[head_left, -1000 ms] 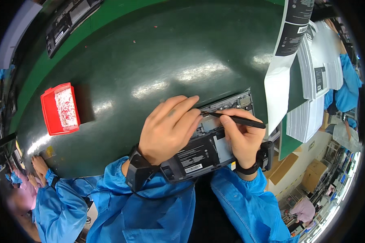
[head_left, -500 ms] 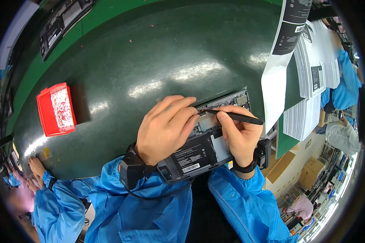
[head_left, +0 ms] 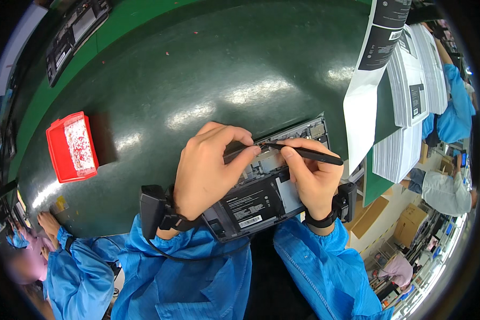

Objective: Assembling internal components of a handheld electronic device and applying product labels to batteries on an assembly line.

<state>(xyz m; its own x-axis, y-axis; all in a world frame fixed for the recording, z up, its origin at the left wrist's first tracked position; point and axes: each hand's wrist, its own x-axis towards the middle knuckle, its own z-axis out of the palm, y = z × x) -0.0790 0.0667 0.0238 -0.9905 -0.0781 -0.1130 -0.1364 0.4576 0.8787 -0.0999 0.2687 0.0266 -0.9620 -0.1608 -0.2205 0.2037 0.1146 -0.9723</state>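
Black pen (head_left: 304, 153) in right hand (head_left: 312, 181), one opened laptop (head_left: 266, 192) under left hand (head_left: 205, 168).

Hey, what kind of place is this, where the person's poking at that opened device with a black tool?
Probably an electronics assembly line: an opened device on a green work surface, a red parts bin, stacks of printed leaflets, and blue-smocked co-workers nearby.

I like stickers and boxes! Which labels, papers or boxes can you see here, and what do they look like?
Label: on the opened laptop's black battery under both hands, a white and black rectangle.
Printed sheets: stacked at the table's right edge, white with black blocks.
Loose sheet: curling up beside the stack, white with a black panel.
Red tray: left on the green table, rectangular, holding small pale bits.
Cardboard boxes: on the floor, lower right, brown.
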